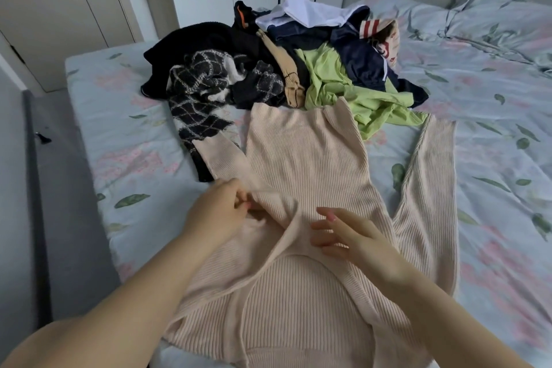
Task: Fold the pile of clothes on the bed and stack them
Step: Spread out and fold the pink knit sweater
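Bed, pale floral sheet: runs out of frame at the right and the near edge, far end covered by a rumpled duvet. Pink ribbed sweater: laid flat at the near middle of the bed, hem toward the pile, neck toward the person; its lower part is cut off by the frame and partly covered by both forearms; one sleeve lies straight along the right side, the other sleeve is partly tucked beside a black checked knit. Pile of clothes: unfolded, beyond the sweater at mid-bed; the items overlap, so most shapes are hard to make out. Left hand: fingers curled, pinching a raised fold of the sweater at its left shoulder, forearm reaching in from lower left. Right hand: fingers spread and relaxed, gripping nothing, low over the neckline; contact unclear.
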The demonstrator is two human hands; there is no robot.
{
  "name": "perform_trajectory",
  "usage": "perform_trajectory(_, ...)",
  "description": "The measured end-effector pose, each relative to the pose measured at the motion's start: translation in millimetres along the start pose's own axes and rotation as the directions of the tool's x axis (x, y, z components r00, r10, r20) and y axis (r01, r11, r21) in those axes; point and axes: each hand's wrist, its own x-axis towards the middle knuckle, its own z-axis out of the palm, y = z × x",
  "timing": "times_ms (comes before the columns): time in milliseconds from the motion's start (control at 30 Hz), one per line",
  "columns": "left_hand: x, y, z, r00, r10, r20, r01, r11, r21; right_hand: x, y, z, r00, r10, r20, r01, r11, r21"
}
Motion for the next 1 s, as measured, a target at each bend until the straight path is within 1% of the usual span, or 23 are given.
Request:
perform_trajectory(67, 3, -10, -6, 0.995, -0.089, 0.045, 0.088, 0.996, 0.03, 5, -3, 0, 1.0, -0.012, -0.001, 0.012, 1.0, -0.011)
perform_trajectory(133, 6, -17, -10, 0.985, -0.139, 0.104, 0.137, 0.99, 0.021, 19, -9, 3, 1.0, -0.008, -0.004, 0.008, 1.0, -0.015)
perform_trajectory(267, 5, -26, -18, 0.964, -0.105, 0.246, 0.122, 0.991, -0.055, 72, -24, 23, 1.0, -0.007, -0.023, 0.006, 0.999, -0.041)
perform_trajectory(300, 4, -27, -19, 0.953, -0.101, 0.286, 0.123, 0.99, -0.061, 86, -28, 31, 1.0, -0.011, -0.015, 0.01, 0.997, -0.074)
perform_trajectory(400, 5, -31, -21, 0.918, -0.112, 0.38, 0.112, 0.993, 0.022, 130, -38, 64, 1.0, -0.012, 0.003, 0.013, 0.973, -0.232)
perform_trajectory(433, 6, -31, -21, 0.914, -0.116, 0.388, 0.114, 0.993, 0.029, 142, -43, 75, 1.0, -0.016, -0.001, 0.015, 0.958, -0.287)
perform_trajectory(533, 11, -31, -21, 0.913, -0.128, 0.388, 0.151, 0.988, -0.03, 173, -55, 104, 1.0, 0.017, -0.014, -0.022, 0.91, -0.415)
perform_trajectory(600, 11, -30, -24, 0.899, -0.151, 0.412, 0.191, 0.98, -0.057, 190, -60, 116, 0.998, 0.052, -0.026, -0.058, 0.844, -0.533)
perform_trajectory(633, 11, -29, -26, 0.889, -0.164, 0.428, 0.208, 0.976, -0.059, 195, -61, 121, 0.998, 0.054, -0.029, -0.06, 0.81, -0.583)
perform_trajectory(700, 10, -29, -30, 0.875, -0.176, 0.45, 0.224, 0.973, -0.055, 202, -63, 126, 1.0, 0.009, -0.027, -0.024, 0.774, -0.633)
perform_trajectory(800, 8, -31, -36, 0.875, -0.186, 0.446, 0.237, 0.97, -0.061, 203, -62, 123, 0.998, -0.065, -0.027, 0.032, 0.756, -0.654)
perform_trajectory(867, 7, -34, -38, 0.877, -0.194, 0.439, 0.239, 0.97, -0.05, 202, -62, 112, 0.989, -0.13, -0.072, 0.06, 0.796, -0.603)
perform_trajectory(933, 6, -38, -42, 0.882, -0.196, 0.43, 0.234, 0.972, -0.037, 198, -64, 92, 0.961, -0.209, -0.181, 0.104, 0.88, -0.464)
perform_trajectory(1000, 8, -43, -46, 0.875, -0.221, 0.432, 0.253, 0.967, -0.018, 191, -64, 60, 0.904, -0.233, -0.358, 0.125, 0.946, -0.3)
